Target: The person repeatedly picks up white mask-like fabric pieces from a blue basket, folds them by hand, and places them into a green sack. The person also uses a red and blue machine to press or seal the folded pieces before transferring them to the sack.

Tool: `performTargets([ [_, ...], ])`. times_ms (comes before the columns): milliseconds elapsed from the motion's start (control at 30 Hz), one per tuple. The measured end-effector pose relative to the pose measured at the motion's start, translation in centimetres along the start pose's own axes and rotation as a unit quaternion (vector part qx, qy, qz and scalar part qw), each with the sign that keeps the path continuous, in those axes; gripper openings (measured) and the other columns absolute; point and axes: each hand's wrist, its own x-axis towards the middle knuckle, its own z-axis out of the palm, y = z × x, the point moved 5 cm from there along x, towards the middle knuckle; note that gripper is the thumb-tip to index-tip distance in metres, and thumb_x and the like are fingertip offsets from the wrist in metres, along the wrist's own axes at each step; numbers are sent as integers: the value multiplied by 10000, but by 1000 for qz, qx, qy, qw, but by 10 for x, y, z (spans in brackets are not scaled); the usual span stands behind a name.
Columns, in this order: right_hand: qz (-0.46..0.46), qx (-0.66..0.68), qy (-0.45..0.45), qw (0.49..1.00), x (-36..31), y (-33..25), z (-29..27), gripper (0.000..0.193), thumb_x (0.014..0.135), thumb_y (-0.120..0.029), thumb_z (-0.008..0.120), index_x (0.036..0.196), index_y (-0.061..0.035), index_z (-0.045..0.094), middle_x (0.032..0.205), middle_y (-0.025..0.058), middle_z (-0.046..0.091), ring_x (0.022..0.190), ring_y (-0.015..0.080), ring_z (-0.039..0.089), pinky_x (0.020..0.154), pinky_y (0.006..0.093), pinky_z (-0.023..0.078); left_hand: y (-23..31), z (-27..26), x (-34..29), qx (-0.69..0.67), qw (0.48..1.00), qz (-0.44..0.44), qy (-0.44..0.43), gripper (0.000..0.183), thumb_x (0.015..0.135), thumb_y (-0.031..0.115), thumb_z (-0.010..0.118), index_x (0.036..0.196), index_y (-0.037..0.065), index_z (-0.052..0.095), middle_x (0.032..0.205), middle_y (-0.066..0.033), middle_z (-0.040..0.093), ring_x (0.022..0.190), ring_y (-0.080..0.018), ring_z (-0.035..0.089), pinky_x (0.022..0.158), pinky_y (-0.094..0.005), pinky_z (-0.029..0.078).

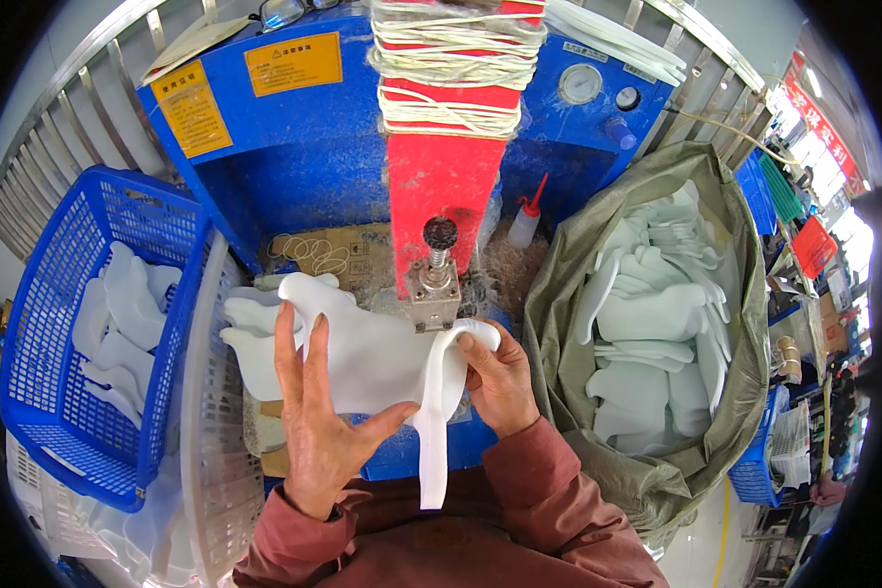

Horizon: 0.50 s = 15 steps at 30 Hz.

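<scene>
White foam-like piece held between two bare hands beneath a machine head

A smooth white piece [377, 358] is positioned at the centre, between the two hands and just on the near side of a small metal machine head [434, 294]. Its right end, curled over, is pinched between the thumb and fingers of the right hand [500, 382]. From that end a narrow white band [433, 461] is seen hanging toward the near side; whether it is joined to the broad part cannot be told. The left hand [323, 436] is spread wide at the piece's left part, with two fingers pointed to the far side and the thumb stretched right, to the band's edge. The hands are held apart, with the broad part between them.

Above, the metal head is topped by a black knob [440, 232] and carried on a red arm [446, 186] wound with pale cord [456, 49]. Behind it stands a blue machine body [333, 167], where a red-tipped bottle [524, 230] is placed to the right.

Further left, similar pale pieces are held in a blue basket [78, 465]; to the right, many more are piled in an olive sack [745, 333].
</scene>
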Motion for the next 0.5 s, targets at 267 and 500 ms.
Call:
performTargets([
  [267, -7, -33, 5, 999, -3, -3, -1, 276, 991, -147, 696, 1239, -36, 648, 1095, 48, 707, 978, 149, 685, 850, 313, 576, 1, 3, -1, -11, 1000, -1, -10, 1143, 557, 214, 995, 1517, 76, 388, 1620, -283, 209, 1457, -487, 328, 1100, -535, 460],
  [500, -8, -42, 14, 999, -4, -6, -3, 250, 988, -126, 695, 1222, -42, 670, 1059, 34, 719, 893, 99, 665, 745, 246, 534, 0, 5, -1, -32, 999, 4, -16, 1160, 557, 193, 996, 1529, 90, 371, 1625, -281, 189, 1456, -484, 333, 1104, -540, 460],
])
